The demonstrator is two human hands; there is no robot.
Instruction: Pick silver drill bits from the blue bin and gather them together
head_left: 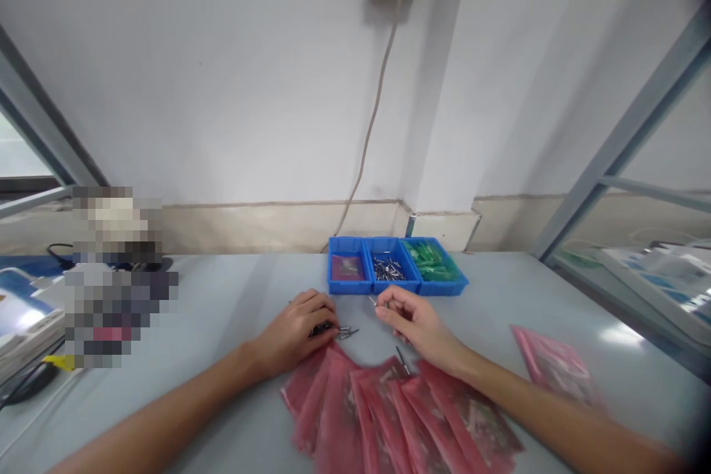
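Head view: small metal parts at your fingertips, pink bags fanned out below.
Your right hand (419, 324) pinched a thin metal pin (372, 301) between thumb and fingertips, just in front of the blue bins (395, 287). Your left hand (303, 329) lay curled over a group of loose metal parts (345, 332); whether it gripped any could not be told. A dark rod (403, 361) lay between the right hand and the overlapping pink bags (336, 415). More metal pieces (387, 268) sat in the middle bin. The step in hand was judged to be picking out single parts; the next move called for a light, exact pinch, without dragging the bags.
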